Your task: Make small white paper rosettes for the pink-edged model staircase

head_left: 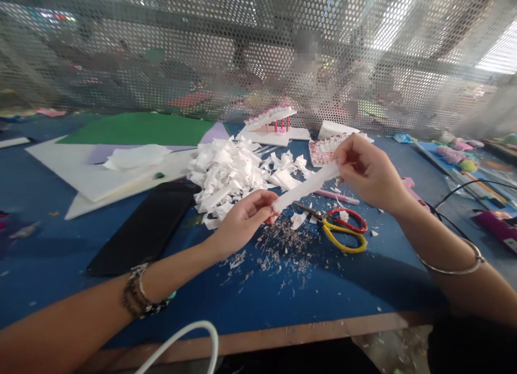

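A long white foam strip (307, 187) is held slanting above the blue table (283, 293). My left hand (242, 220) pinches its lower left end. Its upper right end is pinched by my right hand (365, 172). Below the strip lie scissors (339, 226) with one red and one yellow handle, blades pointing left. Fine white and grey shavings (278, 250) are scattered under the strip.
A heap of white foam scraps (230, 175) lies behind my left hand. A black flat case (145, 226) rests to the left. White, green and purple sheets (133, 142) lie at back left. Small pink-and-white models (270, 121) stand before a perforated metal screen (258, 51). A pink pen (337, 196) lies near the scissors.
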`<state>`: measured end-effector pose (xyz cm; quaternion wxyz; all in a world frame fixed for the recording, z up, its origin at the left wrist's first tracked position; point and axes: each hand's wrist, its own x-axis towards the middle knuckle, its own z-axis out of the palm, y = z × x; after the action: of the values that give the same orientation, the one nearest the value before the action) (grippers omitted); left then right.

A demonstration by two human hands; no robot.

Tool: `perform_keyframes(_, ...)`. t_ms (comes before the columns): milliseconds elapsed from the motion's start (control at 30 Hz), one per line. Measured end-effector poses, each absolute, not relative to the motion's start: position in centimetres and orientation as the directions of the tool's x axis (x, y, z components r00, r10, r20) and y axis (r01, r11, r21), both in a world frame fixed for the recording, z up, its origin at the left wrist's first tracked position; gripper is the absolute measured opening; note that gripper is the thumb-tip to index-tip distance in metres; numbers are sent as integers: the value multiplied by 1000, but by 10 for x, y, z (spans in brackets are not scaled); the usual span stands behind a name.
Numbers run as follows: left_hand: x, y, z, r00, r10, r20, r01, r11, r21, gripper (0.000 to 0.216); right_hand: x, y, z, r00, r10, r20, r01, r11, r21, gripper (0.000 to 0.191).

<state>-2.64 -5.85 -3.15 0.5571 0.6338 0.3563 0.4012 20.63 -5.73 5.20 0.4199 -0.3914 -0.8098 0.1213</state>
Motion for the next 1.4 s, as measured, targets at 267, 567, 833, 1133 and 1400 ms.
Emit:
perform_keyframes(267, -28, -59, -30, 394, 907, 148, 70, -190, 979, 12, 227, -41, 56, -307, 733, 607, 689, 611, -390, 18)
perform_keyframes(567, -28, -56, -32, 383, 915, 128, 165, -204, 965, 13, 239, -25, 49, -344, 766, 543, 765, 565, -311, 13)
perform_keyframes(833, -27, -57, -34, 439, 883, 168, 165, -263, 951, 26, 229, -40, 57, -438, 747, 500, 706, 630, -323, 9)
perform_keyframes(1133, -26, -74, -29, 591, 742, 315, 182, -504, 844, 76, 203, -72, 64, -705, 648, 289, 464, 729, -504, 15)
perform_keyframes(1400, -19, -91, -20, 728, 683, 64, 251, -351, 902, 28, 198, -73, 61, -692, 657, 298, 598, 754, -272, 12)
